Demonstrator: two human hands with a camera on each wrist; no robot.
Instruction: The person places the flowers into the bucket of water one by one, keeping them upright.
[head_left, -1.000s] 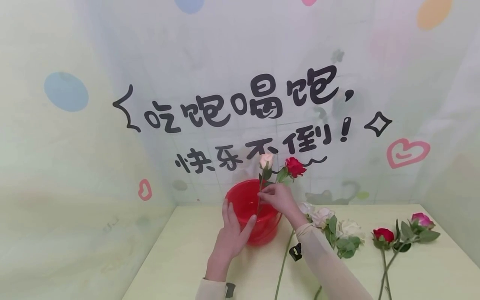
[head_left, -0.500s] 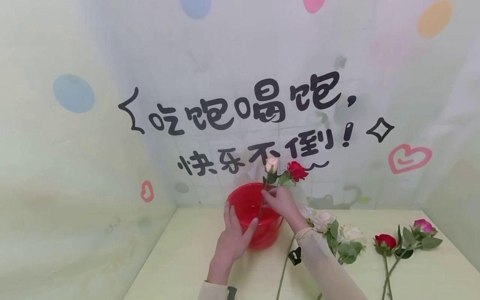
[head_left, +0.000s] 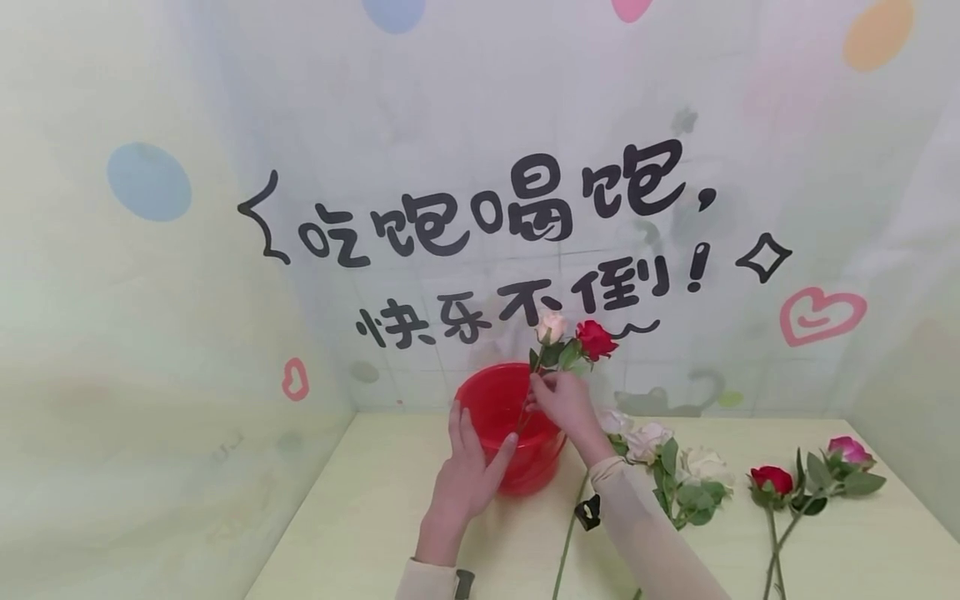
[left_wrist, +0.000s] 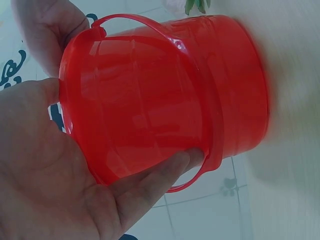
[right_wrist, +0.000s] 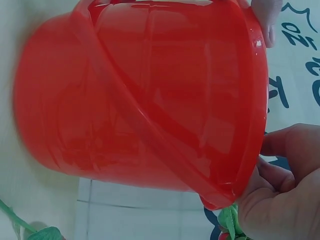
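A red plastic bucket (head_left: pixel 517 467) stands on the table. My left hand (head_left: pixel 465 483) holds its left side, with the thumb at the front rim; in the left wrist view the fingers (left_wrist: pixel 170 175) lie along the wall near the handle (left_wrist: pixel 135 19). Above the opening, my right hand (head_left: pixel 562 408) pinches the stem of a pale pink rose (head_left: pixel 551 327). That stem slants down into the bucket, and its lower end is hidden. Close beside it, a red rose (head_left: pixel 596 340) rises at the bucket's right rim, its stem hidden behind my right hand.
Several white roses (head_left: pixel 703 467) lie right of the bucket, partly under my right forearm. Farther right, another red rose (head_left: pixel 771 481) and a magenta rose (head_left: pixel 849 451) lie with crossed stems. A printed backdrop (head_left: pixel 450 108) hangs behind the table (head_left: pixel 345 517).
The pale pink rose has tilted slightly right, nearer the red rose, along with my right hand. My left hand keeps its place on the bucket. The head view has shifted a little.
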